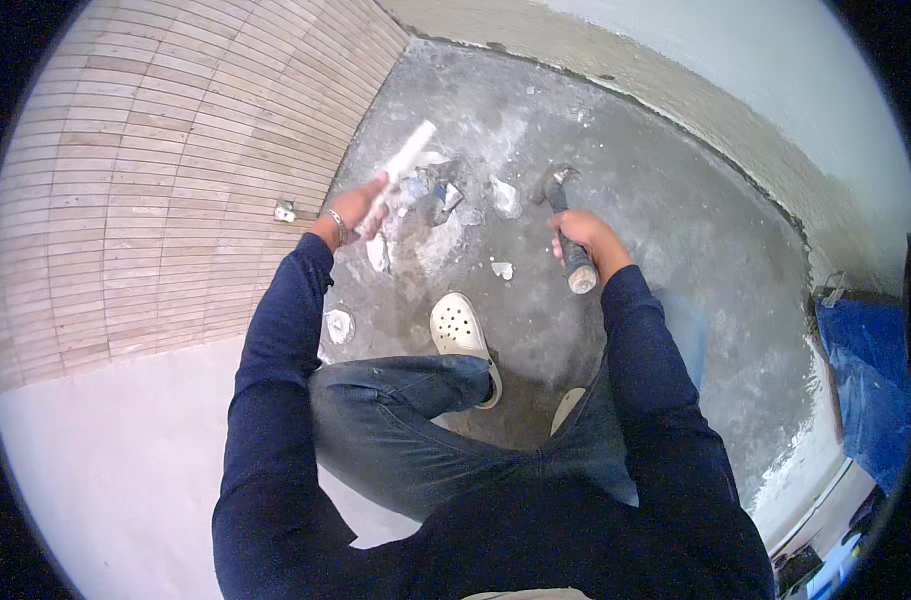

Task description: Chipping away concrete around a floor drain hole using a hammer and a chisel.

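My left hand (358,208) grips a white stick-like piece (410,150), perhaps plastic pipe, that slants up and away over a heap of rubble. In my right hand (584,234) is a hammer (574,255), held by its dark handle. The handle's pale, worn butt faces me, and the hammer's metal head (562,175) points away, close to the floor; I cannot tell whether it touches. Broken white and grey debris (446,196) lies between my hands, nearer the left one. A flat white chunk (505,196) rests left of the hammer head, and a smaller white flake (503,269) lies nearer me.
A tiled wall (178,165) rises at left, with a small wall fitting (284,211). Grey concrete floor (650,322) reaches a plastered wall (725,97). A round white-filled floor opening (340,327) is beside my left knee. My cream clog (457,326) stands before me; blue sheeting (868,375) is at right.
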{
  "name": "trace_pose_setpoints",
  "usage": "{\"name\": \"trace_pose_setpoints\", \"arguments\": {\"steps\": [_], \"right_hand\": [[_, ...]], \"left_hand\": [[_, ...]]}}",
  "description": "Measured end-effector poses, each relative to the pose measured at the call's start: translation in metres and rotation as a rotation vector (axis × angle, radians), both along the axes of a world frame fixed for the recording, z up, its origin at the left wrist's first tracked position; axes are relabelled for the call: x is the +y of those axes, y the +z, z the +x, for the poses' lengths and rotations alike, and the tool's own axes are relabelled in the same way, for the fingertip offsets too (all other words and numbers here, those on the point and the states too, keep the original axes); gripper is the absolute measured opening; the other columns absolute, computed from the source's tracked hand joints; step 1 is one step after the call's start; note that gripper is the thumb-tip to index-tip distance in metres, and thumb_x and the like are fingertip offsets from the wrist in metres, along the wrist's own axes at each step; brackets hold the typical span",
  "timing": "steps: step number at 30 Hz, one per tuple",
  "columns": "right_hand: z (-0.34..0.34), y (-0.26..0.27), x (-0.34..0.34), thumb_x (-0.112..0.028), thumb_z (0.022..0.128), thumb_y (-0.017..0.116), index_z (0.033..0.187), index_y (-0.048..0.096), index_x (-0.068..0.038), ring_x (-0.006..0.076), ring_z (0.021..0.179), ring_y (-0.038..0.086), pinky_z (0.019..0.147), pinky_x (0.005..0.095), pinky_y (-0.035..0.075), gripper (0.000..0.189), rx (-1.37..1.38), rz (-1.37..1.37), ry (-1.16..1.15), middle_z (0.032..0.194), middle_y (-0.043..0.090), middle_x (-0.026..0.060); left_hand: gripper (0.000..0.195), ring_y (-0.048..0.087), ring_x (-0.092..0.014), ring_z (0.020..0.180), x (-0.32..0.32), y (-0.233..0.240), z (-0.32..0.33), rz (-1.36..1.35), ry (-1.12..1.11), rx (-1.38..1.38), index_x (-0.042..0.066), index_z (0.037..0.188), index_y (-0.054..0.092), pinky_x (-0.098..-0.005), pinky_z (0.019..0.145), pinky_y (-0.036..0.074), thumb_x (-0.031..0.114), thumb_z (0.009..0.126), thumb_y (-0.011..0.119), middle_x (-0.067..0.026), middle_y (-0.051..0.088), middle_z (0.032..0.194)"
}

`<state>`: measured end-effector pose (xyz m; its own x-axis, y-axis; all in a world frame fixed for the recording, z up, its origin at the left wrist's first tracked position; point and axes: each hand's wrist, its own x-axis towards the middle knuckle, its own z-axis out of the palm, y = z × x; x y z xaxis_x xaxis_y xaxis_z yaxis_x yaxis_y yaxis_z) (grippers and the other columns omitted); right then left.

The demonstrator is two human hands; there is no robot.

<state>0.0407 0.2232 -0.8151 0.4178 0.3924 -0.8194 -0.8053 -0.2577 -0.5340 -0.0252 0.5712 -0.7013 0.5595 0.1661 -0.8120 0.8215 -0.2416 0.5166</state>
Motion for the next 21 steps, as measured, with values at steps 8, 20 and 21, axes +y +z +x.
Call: {"name": "trace_pose_setpoints", "arguments": {"steps": [8, 20, 21], "right_hand": [[0.009, -0.008, -0.005, -0.015, 0.083, 0.049, 0.086, 0.050, -0.001, 0.0222, 0.051, 0.056, 0.046, 0.0360, 0.048, 0.015, -0.070, 0.012, 0.103, 0.066, 0.057, 0.0090], [-0.071, -0.065, -0.030, -0.019, 0.067, 0.055, 0.065, 0.064, -0.003, 0.0342, 0.065, 0.060, 0.059, 0.0457, 0.047, 0.019, -1.456, -0.307, 0.688, 0.073, 0.063, 0.0176], [-0.078, -0.061, -0.031, -0.021, 0.068, 0.054, 0.065, 0.064, -0.003, 0.0344, 0.064, 0.060, 0.059, 0.0453, 0.047, 0.020, -1.307, -0.467, 0.761, 0.071, 0.062, 0.0182]], "left_hand": [[0.051, 0.037, -0.009, 0.037, -0.074, 0.137, 0.021, -0.067, 0.276, -0.632, 0.009, 0.114, 0.048, -0.0242, 0.034, 0.032, 0.053, 0.092, 0.037, 0.0009, 0.044, 0.055], [0.041, 0.041, -0.005, 0.049, -0.142, 0.102, 0.026, -0.138, 0.418, -0.717, 0.014, 0.108, 0.054, -0.0203, 0.040, 0.035, 0.050, 0.092, 0.041, 0.0059, 0.046, 0.066], [0.039, 0.039, -0.005, 0.045, -0.143, 0.100, 0.033, -0.192, 0.498, -0.704, 0.016, 0.103, 0.054, -0.0202, 0.038, 0.034, 0.051, 0.091, 0.042, 0.0052, 0.044, 0.063]]}}
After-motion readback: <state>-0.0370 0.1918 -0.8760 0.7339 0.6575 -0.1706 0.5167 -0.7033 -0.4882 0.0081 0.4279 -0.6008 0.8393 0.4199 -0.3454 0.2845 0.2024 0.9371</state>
